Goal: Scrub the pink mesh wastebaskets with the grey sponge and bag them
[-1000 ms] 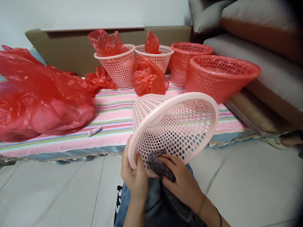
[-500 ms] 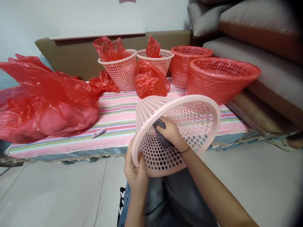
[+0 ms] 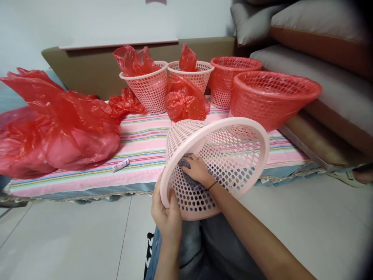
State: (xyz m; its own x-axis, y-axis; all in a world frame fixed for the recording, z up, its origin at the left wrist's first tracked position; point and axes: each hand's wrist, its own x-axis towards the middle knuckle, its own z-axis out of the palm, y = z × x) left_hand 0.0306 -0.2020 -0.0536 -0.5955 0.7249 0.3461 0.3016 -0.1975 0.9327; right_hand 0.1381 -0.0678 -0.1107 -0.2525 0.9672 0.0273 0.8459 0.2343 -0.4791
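Observation:
A pale pink plastic basket [image 3: 217, 134] with a perforated wall lies tilted over my lap, its wide mouth facing me. My left hand [image 3: 166, 210] grips its rim at the lower left, thumb inside and fingers outside. Inside the basket, my right hand [image 3: 197, 170] presses a dark grey cloth [image 3: 189, 179] against the left inner wall. Part of the cloth is hidden under that hand.
Behind stand two pink baskets [image 3: 147, 87] with red plastic bags in them, and two baskets wrapped in red plastic [image 3: 268, 103]. A large red bag [image 3: 78, 136] and a small tube [image 3: 120, 165] lie left on the striped cover [image 3: 142, 155]. Cushions [image 3: 323, 77] are stacked right.
My right hand has slid the cloth leftward along the inside of the basket, toward the rim. My left hand keeps its hold, and the basket has shifted very slightly left.

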